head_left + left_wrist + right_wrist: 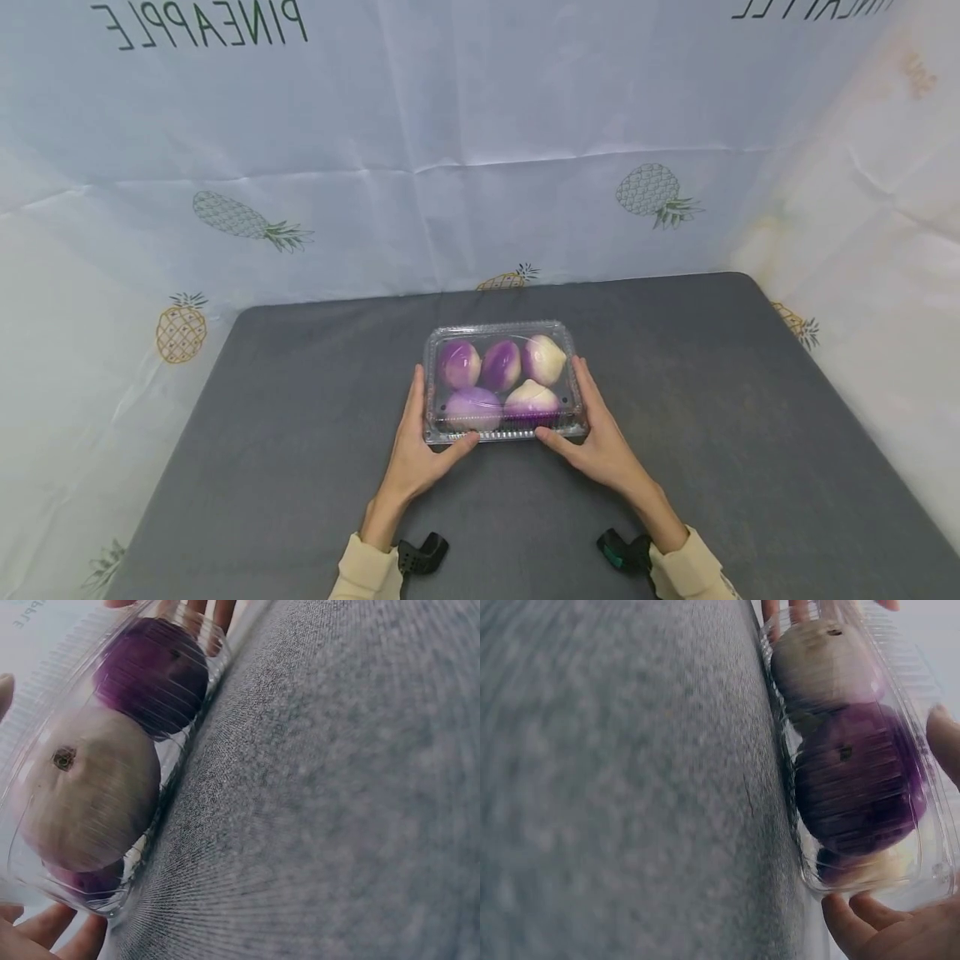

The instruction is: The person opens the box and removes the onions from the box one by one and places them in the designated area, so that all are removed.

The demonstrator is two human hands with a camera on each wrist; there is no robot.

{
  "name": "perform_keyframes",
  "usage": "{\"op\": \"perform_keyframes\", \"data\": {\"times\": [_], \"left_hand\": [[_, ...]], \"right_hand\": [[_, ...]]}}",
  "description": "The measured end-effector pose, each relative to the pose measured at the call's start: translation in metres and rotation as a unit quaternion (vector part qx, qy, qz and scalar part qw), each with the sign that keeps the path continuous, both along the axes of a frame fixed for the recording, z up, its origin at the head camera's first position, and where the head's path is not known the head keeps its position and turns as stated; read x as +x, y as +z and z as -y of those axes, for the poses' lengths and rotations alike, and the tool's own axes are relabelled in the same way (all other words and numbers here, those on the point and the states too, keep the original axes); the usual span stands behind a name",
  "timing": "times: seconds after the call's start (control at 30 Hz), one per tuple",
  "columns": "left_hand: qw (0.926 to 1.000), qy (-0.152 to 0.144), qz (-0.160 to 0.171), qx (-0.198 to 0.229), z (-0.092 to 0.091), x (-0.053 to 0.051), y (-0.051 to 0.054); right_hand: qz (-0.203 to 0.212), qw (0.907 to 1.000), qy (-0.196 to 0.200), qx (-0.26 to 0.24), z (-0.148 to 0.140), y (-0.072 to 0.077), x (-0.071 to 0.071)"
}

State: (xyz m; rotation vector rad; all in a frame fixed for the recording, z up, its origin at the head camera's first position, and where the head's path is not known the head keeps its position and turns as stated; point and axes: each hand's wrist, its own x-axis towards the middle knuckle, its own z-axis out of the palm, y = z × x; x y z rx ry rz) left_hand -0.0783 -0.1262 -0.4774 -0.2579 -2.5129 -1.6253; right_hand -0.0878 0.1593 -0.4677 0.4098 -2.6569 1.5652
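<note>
A clear plastic clamshell box (491, 327) sits near the middle of the table, its lid down. Inside lie several purple-and-white turnips (501, 365) in two rows. My left hand (418, 462) holds the box's left side, fingers along the wall and thumb at the near edge. The right hand (600, 450) grips the opposite side in the same way. In the left wrist view, a pale turnip (94, 795) shows through the ridged wall; a purple turnip (859, 780) fills much of the box in the right wrist view. The box's underside is hidden.
A dark grey cloth covers the table (300, 467). White fabric with pineapple prints (450, 225) hangs behind it and along both sides. Black wrist devices (424, 554) sit at the cream sleeve cuffs (369, 570).
</note>
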Motion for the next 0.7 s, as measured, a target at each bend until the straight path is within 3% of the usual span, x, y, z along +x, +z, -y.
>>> {"op": "perform_keyframes", "data": {"times": [0.7], "left_hand": [[0.9998, 0.012, 0.013, -0.011, -0.0024, -0.0011, -0.0004]], "right_hand": [[0.002, 0.9982, -0.029, -0.052, 0.0092, -0.0025, 0.0012]]}}
